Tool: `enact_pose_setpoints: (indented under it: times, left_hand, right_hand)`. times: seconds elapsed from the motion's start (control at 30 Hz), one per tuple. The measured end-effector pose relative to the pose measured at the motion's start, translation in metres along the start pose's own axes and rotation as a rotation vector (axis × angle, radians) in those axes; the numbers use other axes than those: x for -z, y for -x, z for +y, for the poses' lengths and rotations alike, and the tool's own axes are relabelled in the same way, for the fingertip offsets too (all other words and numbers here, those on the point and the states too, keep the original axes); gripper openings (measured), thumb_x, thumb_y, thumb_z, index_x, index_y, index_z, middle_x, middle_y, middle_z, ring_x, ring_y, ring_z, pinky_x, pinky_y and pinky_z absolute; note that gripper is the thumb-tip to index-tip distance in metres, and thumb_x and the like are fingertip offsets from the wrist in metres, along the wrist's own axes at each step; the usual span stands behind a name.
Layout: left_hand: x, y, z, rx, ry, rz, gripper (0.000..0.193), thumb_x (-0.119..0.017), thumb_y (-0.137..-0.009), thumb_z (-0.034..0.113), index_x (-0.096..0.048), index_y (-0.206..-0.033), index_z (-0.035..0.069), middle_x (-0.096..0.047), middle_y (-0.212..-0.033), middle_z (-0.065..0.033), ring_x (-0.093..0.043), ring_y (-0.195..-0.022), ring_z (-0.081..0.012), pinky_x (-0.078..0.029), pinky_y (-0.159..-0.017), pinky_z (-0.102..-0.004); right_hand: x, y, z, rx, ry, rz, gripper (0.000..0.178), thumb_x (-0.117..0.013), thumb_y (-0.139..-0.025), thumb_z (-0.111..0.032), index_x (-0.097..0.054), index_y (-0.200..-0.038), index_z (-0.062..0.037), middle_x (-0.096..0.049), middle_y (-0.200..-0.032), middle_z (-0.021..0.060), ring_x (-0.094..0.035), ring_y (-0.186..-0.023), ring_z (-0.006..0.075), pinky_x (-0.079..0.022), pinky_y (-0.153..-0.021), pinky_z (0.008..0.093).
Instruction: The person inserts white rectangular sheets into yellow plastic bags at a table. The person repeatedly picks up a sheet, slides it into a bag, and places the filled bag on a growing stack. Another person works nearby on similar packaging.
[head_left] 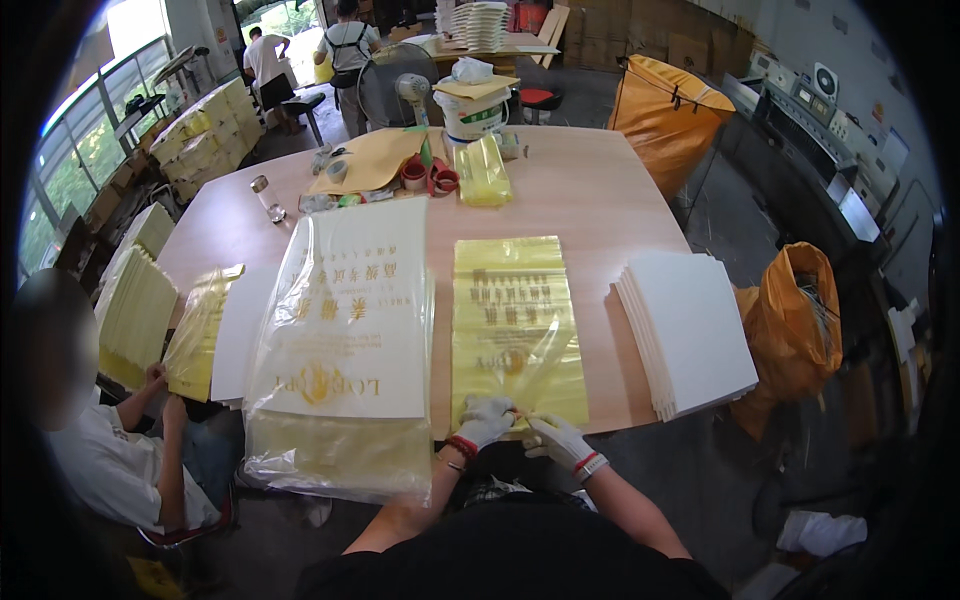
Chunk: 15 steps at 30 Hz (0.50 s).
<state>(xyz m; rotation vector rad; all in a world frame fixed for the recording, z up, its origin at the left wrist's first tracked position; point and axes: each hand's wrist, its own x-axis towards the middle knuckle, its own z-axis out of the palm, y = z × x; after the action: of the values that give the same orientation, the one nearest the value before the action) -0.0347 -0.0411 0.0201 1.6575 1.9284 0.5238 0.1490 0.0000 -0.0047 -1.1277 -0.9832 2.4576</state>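
Observation:
A yellow see-through plastic bag (517,300) with gold print lies flat on the table, its near end at the edge in front of me. My left hand (487,420), in a white glove, pinches the bag's near edge. Close beside it, my right hand (556,442), gloved too, has finger and thumb closed on that edge. The plastic is creased where the hands meet. Left of it lies a pile of large clear printed bags (345,310) with white sheets in the top one; their loose ends hang over the table's edge.
White sheets (695,330) are stacked at right, with another white stack (245,330) at left. A seated co-worker (130,450) handles a yellow bag (200,340). Farther back on the table (600,200) are tape rolls (428,178), folded yellow bags (484,175), a bucket (472,115) and a glass bottle (268,200).

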Motion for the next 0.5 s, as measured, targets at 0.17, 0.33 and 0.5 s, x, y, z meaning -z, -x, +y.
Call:
enact_pose_setpoints:
  times: [0.17, 0.33, 0.5]
  left_hand:
    - [-0.048, -0.030, -0.044, -0.192, -0.102, 0.249, 0.027, -0.051, -0.082, 0.031, -0.065, -0.074, 0.008, -0.060, -0.069, -0.0165, -0.057, -0.068, -0.0312, -0.044, -0.068, -0.0362]
    - [-0.002, -0.056, -0.035, 0.134, 1.229, 0.364, 0.022, -0.050, -0.087, 0.024, -0.059, -0.076, 0.006, -0.059, -0.069, -0.0097, -0.055, -0.061, -0.0225, -0.046, -0.059, -0.0314]
    - [0.010, -0.077, 0.010, 0.197, 1.310, 0.249, 0.018, -0.053, -0.085, 0.015, -0.051, -0.097, 0.001, -0.056, -0.077, -0.0049, -0.054, -0.065, -0.0130, -0.047, -0.060, -0.0267]
  right_hand:
    - [-0.005, -0.037, -0.007, 0.780, 1.004, 0.168, 0.032, -0.063, -0.078, -0.030, -0.056, -0.098, -0.0058, -0.057, -0.093, 0.0078, -0.055, -0.077, 0.0172, -0.046, -0.070, 0.0280]
    - [0.059, -0.014, -0.049, 0.516, 1.311, 0.661, 0.027, -0.070, -0.068, -0.028, -0.060, -0.079, -0.0064, -0.057, -0.093, 0.0122, -0.052, -0.094, 0.0278, -0.042, -0.078, 0.0393]
    - [-0.016, 0.032, -0.075, 1.492, 1.107, 0.457, 0.021, -0.065, -0.071, -0.015, -0.057, -0.089, -0.0085, -0.055, -0.092, 0.0114, -0.050, -0.098, 0.0334, -0.041, -0.084, 0.0438]
